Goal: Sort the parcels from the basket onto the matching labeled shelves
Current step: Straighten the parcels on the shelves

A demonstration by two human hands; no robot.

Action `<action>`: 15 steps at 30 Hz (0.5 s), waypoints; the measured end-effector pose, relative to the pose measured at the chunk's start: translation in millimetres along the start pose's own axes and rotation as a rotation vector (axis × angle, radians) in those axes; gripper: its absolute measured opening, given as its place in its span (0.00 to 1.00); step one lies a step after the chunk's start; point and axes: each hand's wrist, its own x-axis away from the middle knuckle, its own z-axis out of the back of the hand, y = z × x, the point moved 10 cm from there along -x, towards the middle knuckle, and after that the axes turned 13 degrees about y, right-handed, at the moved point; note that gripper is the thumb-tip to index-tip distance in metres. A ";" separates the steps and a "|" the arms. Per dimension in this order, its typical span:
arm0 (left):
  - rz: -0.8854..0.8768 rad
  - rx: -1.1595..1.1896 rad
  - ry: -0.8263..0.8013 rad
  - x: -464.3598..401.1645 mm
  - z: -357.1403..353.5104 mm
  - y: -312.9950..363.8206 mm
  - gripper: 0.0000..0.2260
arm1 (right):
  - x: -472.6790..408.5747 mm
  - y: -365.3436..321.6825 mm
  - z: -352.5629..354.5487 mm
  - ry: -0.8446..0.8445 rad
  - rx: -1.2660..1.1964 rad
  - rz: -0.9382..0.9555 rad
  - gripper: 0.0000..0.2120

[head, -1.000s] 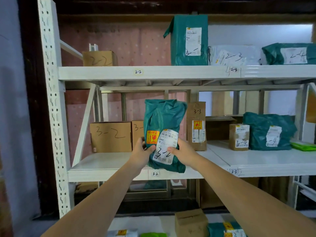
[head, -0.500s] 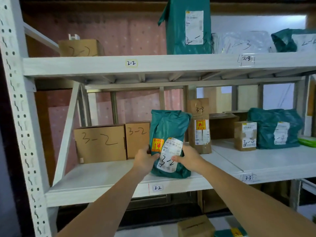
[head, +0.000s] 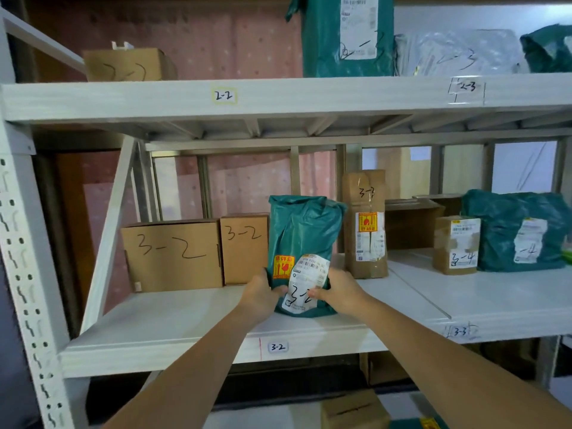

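Observation:
A green plastic parcel [head: 305, 233] with a white label marked 3-2 stands upright on the white shelf [head: 173, 323] above the 3-2 tag [head: 277, 347]. My left hand [head: 261, 294] grips its lower left side, thumb on the front. Its lower right side is gripped by my right hand [head: 337, 289]. Two cardboard boxes marked 3-2, a large one [head: 171, 253] and a smaller one [head: 244, 246], stand just left of the parcel at the back.
A tall brown parcel marked 3-3 [head: 365, 224] stands close to the right. Further right sit a small box [head: 456, 244] and a green bag [head: 520, 230]. The upper shelf [head: 278, 94] carries 2-2 and 2-3 parcels. A box [head: 353, 410] lies on the floor below.
Both hands carried the green parcel forward and down from the air onto the 3-2 shelf, beside the smaller box. The camera moved closer to the rack.

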 end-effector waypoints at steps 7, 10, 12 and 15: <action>0.020 -0.056 -0.016 -10.3 -11.3 -0.7 0.15 | -12.6 7.2 -4.1 -0.006 0.012 0.024 0.23; 0.033 -0.059 -0.016 -13.8 -16.7 -1.0 0.15 | -19.1 11.0 -4.7 -0.015 0.008 0.026 0.22; 0.032 -0.077 -0.002 -15.3 -19.2 -1.5 0.15 | -22.8 13.3 -5.8 -0.027 0.001 0.026 0.22; 0.025 -0.112 0.023 -16.7 -23.4 0.3 0.14 | -28.7 18.7 -8.3 -0.050 0.012 0.015 0.22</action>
